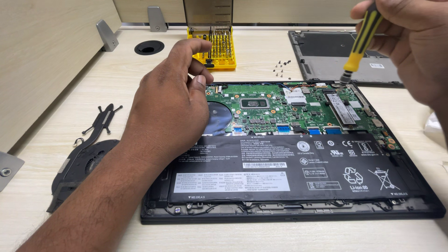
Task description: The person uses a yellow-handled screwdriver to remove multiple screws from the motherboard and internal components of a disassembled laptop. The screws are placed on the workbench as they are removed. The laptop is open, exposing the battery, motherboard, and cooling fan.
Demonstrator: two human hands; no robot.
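Your right hand (410,42) is closed around a yellow-and-black screwdriver (360,42), tip down on the top edge of the green circuit board (280,109), just beside the slim memory module (343,109) with its white label. Your left hand (170,105) rests on the opened laptop (289,212), over its left part; the thumb and forefinger are curled near the board's top-left corner, and you cannot tell whether they pinch anything. The black battery (298,168) fills the laptop's near half and carries white rectangular labels at left and centre, plus white recycling and crossed-bin symbols at right. The removed fan with heat pipe (84,156) lies near the desk's left edge. The yellow bit set (219,46) stands at the desk's far edge, with loose screws (281,67) just to its right. The grey bottom cover (336,56) lies at the far right corner.
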